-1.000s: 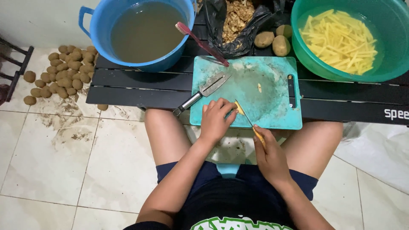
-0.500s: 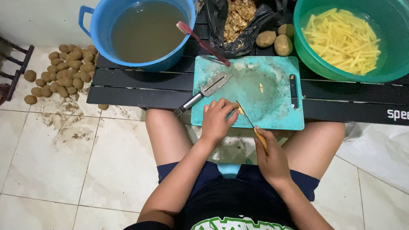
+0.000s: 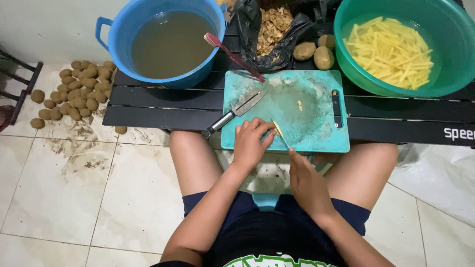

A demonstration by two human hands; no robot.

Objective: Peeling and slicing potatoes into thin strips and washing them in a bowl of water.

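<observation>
A small pale yellow potato piece (image 3: 277,129) lies near the front edge of the worn, stained turquoise plastic cutting board (image 3: 316,128), which rests on the front edge of the black slatted table (image 3: 148,106). The left hand (image 3: 251,142) arches over the board's front edge, fingertips curled down and pinching the piece, while the right hand (image 3: 307,180), fist closed around a handle, angles a thin-bladed knife (image 3: 283,141) against it. A steel-handled peeler (image 3: 236,110) lies across the board's left edge.

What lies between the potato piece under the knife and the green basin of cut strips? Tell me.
Only bare cutting board, one small scrap and the board's dark handle slot lie between the potato piece and the green basin; nothing tall blocks it.
</observation>
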